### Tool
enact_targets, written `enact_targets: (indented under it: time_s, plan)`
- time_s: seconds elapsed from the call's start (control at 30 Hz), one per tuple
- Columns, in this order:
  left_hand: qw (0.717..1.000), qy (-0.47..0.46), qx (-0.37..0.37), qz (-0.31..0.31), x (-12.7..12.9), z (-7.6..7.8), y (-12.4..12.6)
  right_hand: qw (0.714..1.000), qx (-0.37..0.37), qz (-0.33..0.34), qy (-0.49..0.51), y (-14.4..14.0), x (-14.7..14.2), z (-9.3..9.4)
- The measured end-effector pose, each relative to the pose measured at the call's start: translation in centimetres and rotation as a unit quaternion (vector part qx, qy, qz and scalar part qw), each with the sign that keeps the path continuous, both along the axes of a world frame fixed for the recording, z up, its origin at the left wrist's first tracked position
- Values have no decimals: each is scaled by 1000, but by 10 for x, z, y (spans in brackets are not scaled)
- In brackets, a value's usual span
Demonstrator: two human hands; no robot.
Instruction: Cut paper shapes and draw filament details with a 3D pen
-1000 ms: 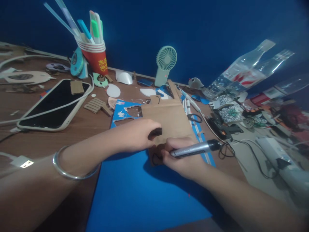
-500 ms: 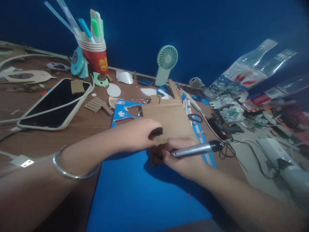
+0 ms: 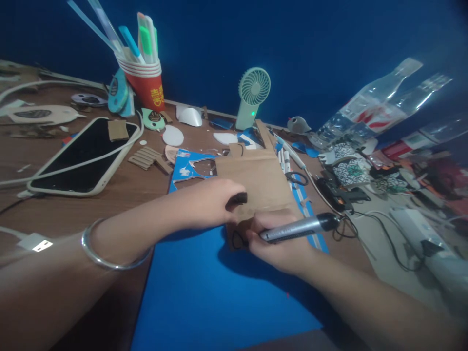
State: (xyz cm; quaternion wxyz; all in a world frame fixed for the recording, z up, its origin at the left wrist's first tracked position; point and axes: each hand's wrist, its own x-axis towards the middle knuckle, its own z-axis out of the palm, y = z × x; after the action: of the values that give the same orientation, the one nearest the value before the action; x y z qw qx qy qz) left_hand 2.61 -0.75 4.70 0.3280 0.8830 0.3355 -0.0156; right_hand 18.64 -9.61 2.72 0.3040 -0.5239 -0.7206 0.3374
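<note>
A: Near edge of the desk (image 3: 66,214): blue sheet (image 3: 204,292) lay flat under both forearms, likely as a work mat. On its far end, a brown cardboard piece (image 3: 256,178).

B: Hands?

A: Left hand (image 3: 208,202) pressed down on the cardboard, fingers curled together, a small dark object pinched at the fingertips; I judged it pinned the piece so it would not slide. Bangle (image 3: 106,243) on that wrist. Right hand (image 3: 278,241) was closed around a silver marker (image 3: 296,228), tip down at the cardboard's near edge, where a dark line showed.

B: Beyond that?

A: Left side: phone (image 3: 80,158) face up. Right of the cardboard: scissors (image 3: 296,178), cables, then patterned paper scraps. Far edge against the blue wall: red cup (image 3: 148,87) stuffed with pens, a small green fan (image 3: 252,95) upright, clear plastic bottles (image 3: 369,114) lying toward the far right corner.
</note>
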Motion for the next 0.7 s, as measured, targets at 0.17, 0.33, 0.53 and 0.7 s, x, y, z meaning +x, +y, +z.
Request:
enact_targets:
  time_s: [0.17, 0.33, 0.53, 0.7]
  plan:
    - [1000, 13, -3, 2, 0, 0, -1, 1000, -1, -19, -1, 0, 0, 1]
    - [1000, 8, 0, -2, 1, 1, 0, 1000, -9, 0, 4, -1, 0, 1]
    - [1000, 5, 3, -2, 0, 1, 0, 999, 15, -18, -22, -2, 0, 2]
    - [1000, 9, 0, -5, 0, 1, 0, 1000, -9, 0, 3, -3, -1, 1]
